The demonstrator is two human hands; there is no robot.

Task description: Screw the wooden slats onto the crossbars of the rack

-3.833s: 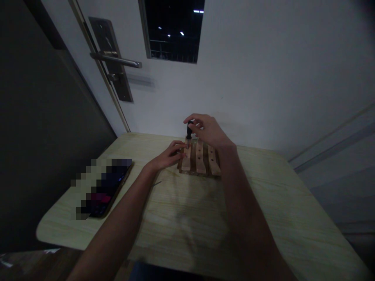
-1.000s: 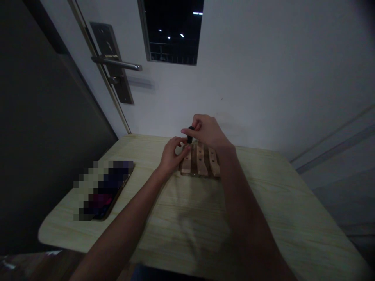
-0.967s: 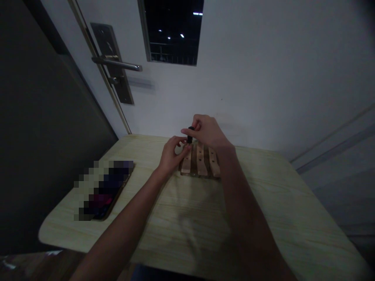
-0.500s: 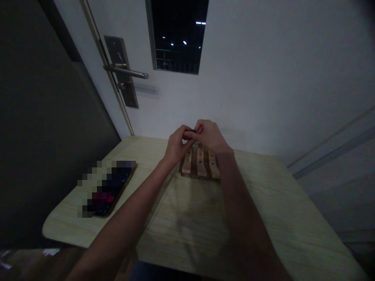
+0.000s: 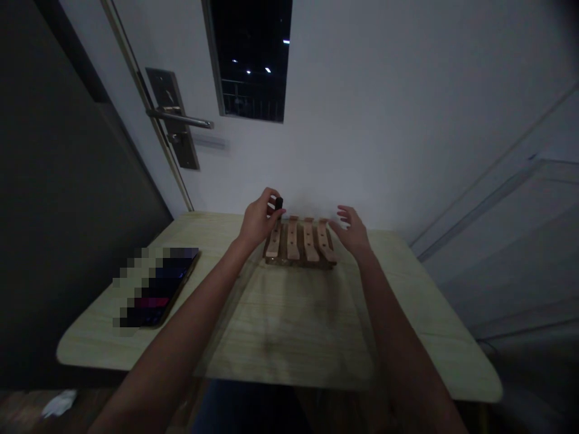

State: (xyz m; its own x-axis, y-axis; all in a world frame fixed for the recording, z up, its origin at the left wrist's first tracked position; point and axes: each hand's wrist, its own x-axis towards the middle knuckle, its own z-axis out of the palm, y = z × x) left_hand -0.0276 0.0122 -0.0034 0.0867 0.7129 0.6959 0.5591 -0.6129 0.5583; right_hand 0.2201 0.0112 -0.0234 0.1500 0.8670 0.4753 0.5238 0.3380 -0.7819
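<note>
A small wooden slatted piece [image 5: 300,243] with several pale slats lies at the far middle of the light wood table [image 5: 289,319]. My left hand [image 5: 259,219] hovers over its left end, fingers closed on a small black-handled tool [image 5: 278,203]. My right hand [image 5: 351,231] sits just to the right of the slats, fingers spread and holding nothing.
A dark phone [image 5: 156,293], partly blurred out, lies on the table's left side. Behind the table stands a white door with a metal lever handle [image 5: 181,119] and a dark window pane [image 5: 251,60]. A dark wall fills the left.
The black tool has passed from my right hand to my left. My right hand has let go, opened and moved to the right of the slats.
</note>
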